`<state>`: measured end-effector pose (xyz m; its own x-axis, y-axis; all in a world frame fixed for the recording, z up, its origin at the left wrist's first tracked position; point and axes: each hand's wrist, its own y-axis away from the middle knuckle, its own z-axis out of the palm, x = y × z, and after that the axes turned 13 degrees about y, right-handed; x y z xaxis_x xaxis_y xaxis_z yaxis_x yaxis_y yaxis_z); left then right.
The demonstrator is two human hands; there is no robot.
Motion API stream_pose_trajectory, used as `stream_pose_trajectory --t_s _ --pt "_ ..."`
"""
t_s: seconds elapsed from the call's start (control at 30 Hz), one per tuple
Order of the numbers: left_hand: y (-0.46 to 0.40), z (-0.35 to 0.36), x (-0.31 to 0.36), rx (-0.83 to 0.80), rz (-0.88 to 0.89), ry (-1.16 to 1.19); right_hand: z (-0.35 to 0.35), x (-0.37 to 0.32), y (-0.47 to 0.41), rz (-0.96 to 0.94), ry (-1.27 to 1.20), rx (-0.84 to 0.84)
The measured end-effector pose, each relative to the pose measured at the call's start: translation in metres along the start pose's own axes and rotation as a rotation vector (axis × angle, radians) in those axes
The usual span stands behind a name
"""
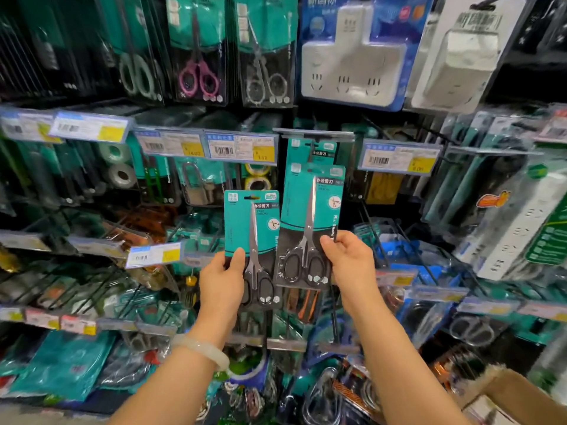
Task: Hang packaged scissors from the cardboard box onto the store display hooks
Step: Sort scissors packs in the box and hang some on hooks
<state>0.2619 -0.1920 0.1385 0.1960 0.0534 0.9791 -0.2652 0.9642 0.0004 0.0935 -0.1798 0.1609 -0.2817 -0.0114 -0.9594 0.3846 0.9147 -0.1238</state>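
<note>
I am holding two packs of scissors up to a crowded store display: my left hand [222,273] is pinching the smaller scissors pack [252,237] by its lower left edge, thumb curled over the front of the card, while my right hand [348,259] is gripping the larger scissors pack [311,222] at its lower right edge, fingers wrapped behind and thumb on the face. The larger pack is riding high, its top just below the hook [313,134] where an identical hung pack [311,151] is already sitting behind it; whether its hang hole is on the hook yet I cannot tell. The cardboard box [518,394] is showing at the lower right corner, well apart from both hands. The risks, as I am judging them: both grips are sitting low on tall cards, so either top could be swaying and the hole missing the hook tip; the two packs are overlapping at their edges, so pushing one could be dragging the other; and the price label holder [314,134] on the hook front is hiding the tip, making the threading partly blind
</note>
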Motion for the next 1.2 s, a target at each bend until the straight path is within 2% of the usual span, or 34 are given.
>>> stream_pose_trajectory --t_s 0.33,0.73,0.9,1.03,1.1,1.2 --pt "-0.020 0.010 -0.004 0.099 0.013 0.020 0.001 -0.013 -0.034 -0.151 -0.019 -0.023" --pt "-0.025 0.012 -0.019 0.215 -0.005 0.106 0.010 -0.006 -0.073 -0.120 0.112 0.037" --pt "-0.020 0.008 -0.021 0.154 -0.021 0.094 0.021 0.000 -0.081 -0.034 0.071 0.026" --pt "-0.017 0.018 -0.017 0.075 -0.020 0.085 0.025 0.011 -0.062 -0.107 0.095 0.166" --pt "-0.017 0.023 -0.018 0.042 -0.019 0.083 0.027 0.012 -0.047 -0.136 0.097 0.102" --pt "-0.015 0.032 -0.016 -0.021 -0.014 0.067 0.032 0.012 -0.031 -0.166 0.148 -0.117"
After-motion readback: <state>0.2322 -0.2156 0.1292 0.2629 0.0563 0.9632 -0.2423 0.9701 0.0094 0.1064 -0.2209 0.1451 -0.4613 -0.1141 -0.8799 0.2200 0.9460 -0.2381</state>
